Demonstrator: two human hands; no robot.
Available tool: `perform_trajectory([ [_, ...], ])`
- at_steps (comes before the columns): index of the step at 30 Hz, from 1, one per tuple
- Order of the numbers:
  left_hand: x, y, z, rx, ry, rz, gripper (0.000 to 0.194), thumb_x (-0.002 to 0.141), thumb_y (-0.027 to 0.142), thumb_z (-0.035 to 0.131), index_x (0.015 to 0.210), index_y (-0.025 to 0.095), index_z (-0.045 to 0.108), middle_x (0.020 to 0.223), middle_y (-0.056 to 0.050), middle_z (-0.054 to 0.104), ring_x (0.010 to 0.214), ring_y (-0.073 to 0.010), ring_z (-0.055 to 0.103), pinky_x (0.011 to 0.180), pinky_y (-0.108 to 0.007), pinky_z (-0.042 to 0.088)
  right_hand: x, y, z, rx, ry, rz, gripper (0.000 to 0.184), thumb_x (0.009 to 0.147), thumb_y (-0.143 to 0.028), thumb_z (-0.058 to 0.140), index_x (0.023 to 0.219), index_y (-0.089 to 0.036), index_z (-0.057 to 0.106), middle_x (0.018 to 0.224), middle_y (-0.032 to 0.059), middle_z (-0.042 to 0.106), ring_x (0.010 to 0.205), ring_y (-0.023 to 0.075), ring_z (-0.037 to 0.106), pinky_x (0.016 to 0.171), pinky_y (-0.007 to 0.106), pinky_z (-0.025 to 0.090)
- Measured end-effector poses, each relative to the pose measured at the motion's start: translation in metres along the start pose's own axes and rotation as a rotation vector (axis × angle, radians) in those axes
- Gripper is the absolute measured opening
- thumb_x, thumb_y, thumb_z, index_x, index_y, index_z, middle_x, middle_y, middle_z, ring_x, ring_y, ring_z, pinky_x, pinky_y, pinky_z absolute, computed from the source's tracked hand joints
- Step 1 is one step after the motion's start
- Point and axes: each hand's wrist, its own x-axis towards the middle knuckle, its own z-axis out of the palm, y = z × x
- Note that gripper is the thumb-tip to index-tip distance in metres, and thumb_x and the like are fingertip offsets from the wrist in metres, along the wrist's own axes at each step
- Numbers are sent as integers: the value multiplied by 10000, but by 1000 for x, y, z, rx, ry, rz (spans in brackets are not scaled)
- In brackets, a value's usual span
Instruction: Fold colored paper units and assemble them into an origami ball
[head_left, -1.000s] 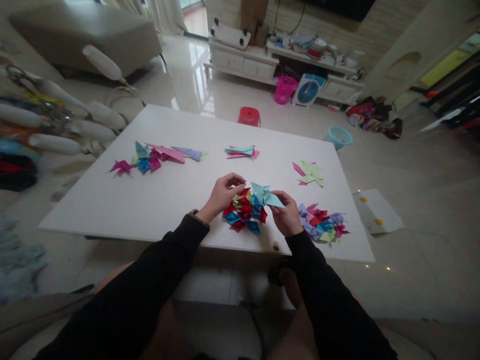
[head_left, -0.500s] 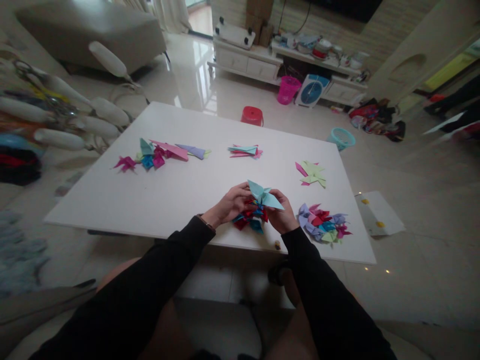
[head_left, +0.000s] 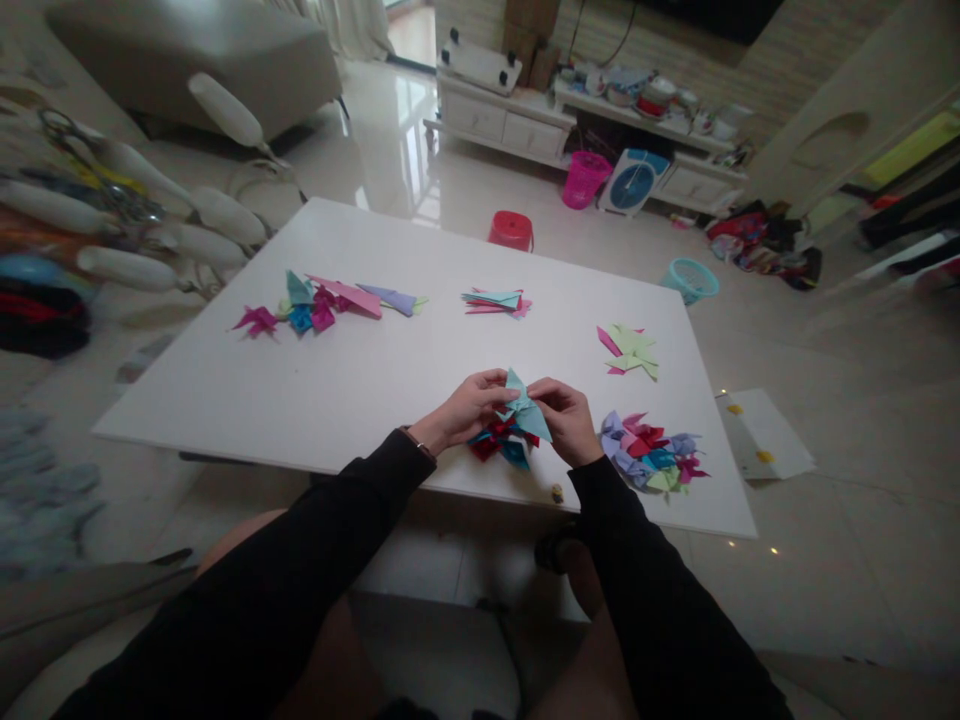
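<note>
A light teal folded-paper piece (head_left: 529, 417) with pointed petals is pinched between my two hands above the table's near edge. My left hand (head_left: 480, 402) grips its left side, thumb on top. On the other side, my right hand (head_left: 564, 415) pinches its upper right part with bent fingers. Beneath it lie red and blue folded-paper pieces (head_left: 491, 445), partly hidden by my hands. To the right of my right hand sits a pile of purple, red, blue and green folded papers (head_left: 652, 455).
On the white table (head_left: 225, 400) are a flat paper stack (head_left: 495, 301), pale green pieces (head_left: 631, 350), a colourful folded-paper group (head_left: 322, 305) and a tiny figure (head_left: 557, 493). A red stool (head_left: 511, 230) and a teal basket (head_left: 690, 280) stand beyond its far side.
The teal paper piece has turned, so its petals now point up and down to the right. My right hand has shifted its fingers to the piece's upper side. The view has moved slightly.
</note>
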Motion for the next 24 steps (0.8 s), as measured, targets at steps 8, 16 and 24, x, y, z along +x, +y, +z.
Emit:
perform_trajectory([
  [8, -2, -2, 3, 57, 3, -57, 347, 624, 254, 924, 819, 109, 677, 766, -7, 656, 612, -72, 572, 571, -194, 419, -5, -10, -2, -66, -61, -34, 274, 759, -488, 846, 791, -237, 741, 821, 30, 704, 774, 191, 645, 741, 344, 537],
  [16, -3, -5, -2, 65, -51, -122, 343, 660, 269, 916, 859, 100, 694, 727, -4, 626, 573, -63, 548, 543, -180, 414, -7, -13, -2, -98, -52, -51, 278, 744, -489, 855, 771, -233, 749, 786, 28, 705, 741, 188, 640, 733, 349, 532],
  [24, 0, -6, -4, 22, -54, -135, 300, 694, 257, 896, 852, 107, 691, 788, -36, 655, 655, -101, 619, 633, -219, 506, -6, -13, -2, -116, -40, -48, 250, 752, -458, 856, 790, -233, 753, 784, 24, 719, 737, 182, 653, 721, 338, 534],
])
